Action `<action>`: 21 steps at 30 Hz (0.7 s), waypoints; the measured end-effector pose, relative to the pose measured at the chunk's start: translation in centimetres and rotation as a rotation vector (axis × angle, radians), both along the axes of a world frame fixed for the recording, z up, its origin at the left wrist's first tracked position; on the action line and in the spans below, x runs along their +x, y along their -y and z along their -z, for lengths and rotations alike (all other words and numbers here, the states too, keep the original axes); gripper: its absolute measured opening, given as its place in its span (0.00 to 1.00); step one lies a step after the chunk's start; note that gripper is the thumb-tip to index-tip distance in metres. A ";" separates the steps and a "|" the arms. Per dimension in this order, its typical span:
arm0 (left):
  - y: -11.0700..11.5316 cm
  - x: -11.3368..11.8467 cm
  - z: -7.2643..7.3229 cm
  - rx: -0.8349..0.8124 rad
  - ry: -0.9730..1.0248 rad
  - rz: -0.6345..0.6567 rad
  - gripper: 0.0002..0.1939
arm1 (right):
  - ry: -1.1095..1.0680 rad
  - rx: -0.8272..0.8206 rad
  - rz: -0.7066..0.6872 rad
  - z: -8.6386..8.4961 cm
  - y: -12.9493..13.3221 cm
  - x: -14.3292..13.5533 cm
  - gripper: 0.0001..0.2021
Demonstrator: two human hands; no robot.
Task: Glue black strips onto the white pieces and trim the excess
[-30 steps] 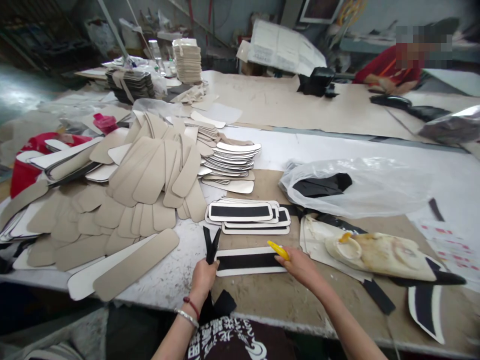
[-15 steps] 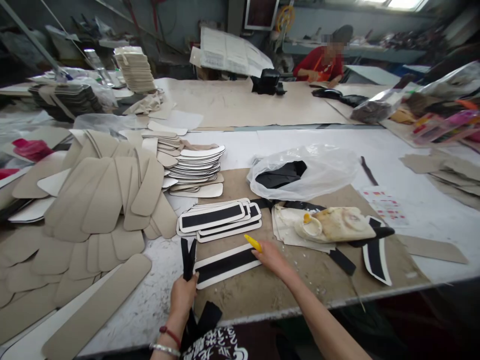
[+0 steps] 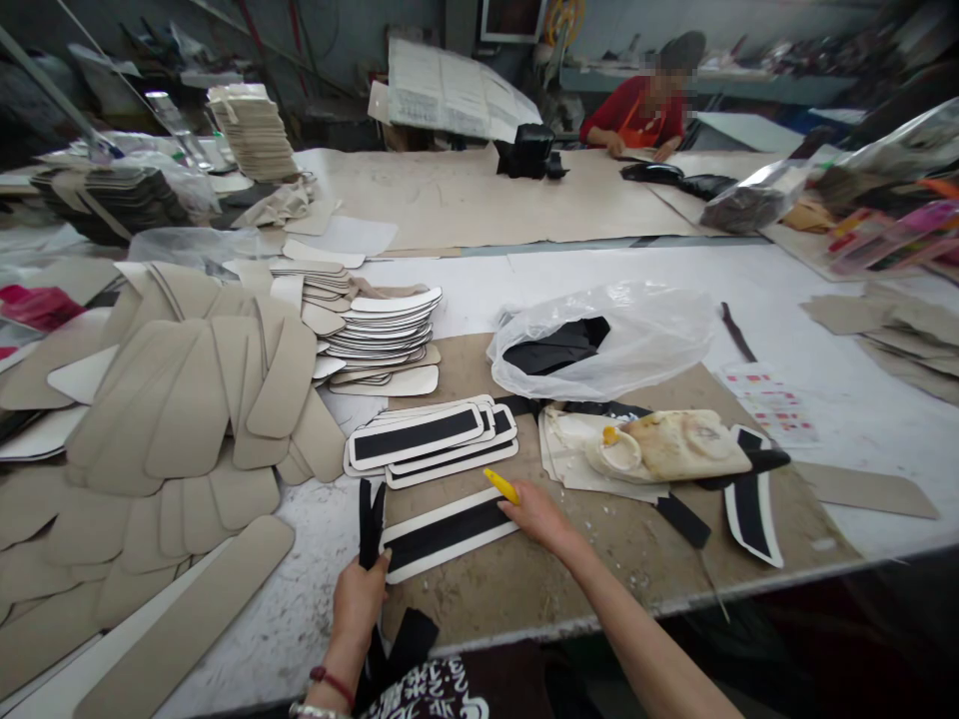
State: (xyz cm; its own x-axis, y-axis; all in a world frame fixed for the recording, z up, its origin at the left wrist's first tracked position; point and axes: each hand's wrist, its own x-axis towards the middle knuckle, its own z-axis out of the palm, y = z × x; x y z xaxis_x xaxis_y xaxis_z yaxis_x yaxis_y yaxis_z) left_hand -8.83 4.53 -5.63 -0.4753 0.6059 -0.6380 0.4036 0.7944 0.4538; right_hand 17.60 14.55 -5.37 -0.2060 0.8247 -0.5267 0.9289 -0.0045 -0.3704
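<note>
My left hand (image 3: 358, 602) grips a bundle of black strips (image 3: 370, 514) at the near table edge; their lower ends hang over the edge. My right hand (image 3: 540, 516) holds a yellow tool (image 3: 501, 485) and rests on the right end of a white board piece with a black strip on it (image 3: 442, 532). Just beyond lies a small stack of similar black-striped pieces (image 3: 429, 441) on the brown work mat (image 3: 569, 579).
Heaps of beige board pieces (image 3: 187, 399) cover the left. A stack of white-edged pieces (image 3: 386, 335) sits behind. A clear plastic bag with black material (image 3: 599, 345) and a stained glue pad (image 3: 674, 444) lie right. A person in red (image 3: 636, 110) works at the far table.
The view has swung right and down since a second ago. Both hands keep their grips; the striped piece under my right hand now lies more slanted.
</note>
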 end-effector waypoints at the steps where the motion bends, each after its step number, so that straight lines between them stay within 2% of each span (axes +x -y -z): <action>1: 0.0 0.0 0.1 -0.001 -0.001 -0.001 0.14 | -0.006 0.001 0.004 0.0 0.0 0.0 0.11; 8: -0.1 -0.3 0.8 -0.006 -0.007 0.012 0.15 | 0.006 0.042 0.102 -0.1 0.1 0.3 0.11; 13: -0.3 -0.5 0.9 -0.009 -0.014 0.027 0.15 | 0.064 0.132 0.260 -0.7 0.2 3.3 0.11; 16: -0.3 -0.7 1.0 0.003 -0.002 0.025 0.16 | -0.006 0.199 0.332 -1.1 0.6 4.5 0.14; 21: -0.2 -0.7 1.1 0.038 0.067 -0.019 0.13 | -0.189 0.242 0.338 -0.5 1.5 2.7 0.22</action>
State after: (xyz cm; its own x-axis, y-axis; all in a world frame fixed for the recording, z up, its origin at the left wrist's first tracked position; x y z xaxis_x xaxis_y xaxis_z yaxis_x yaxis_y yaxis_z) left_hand -9.58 4.69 -6.74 -0.4437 0.6217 -0.6454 0.3560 0.7832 0.5097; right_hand 20.28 13.10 -4.83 0.0223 0.9568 -0.2899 0.8062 -0.1887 -0.5607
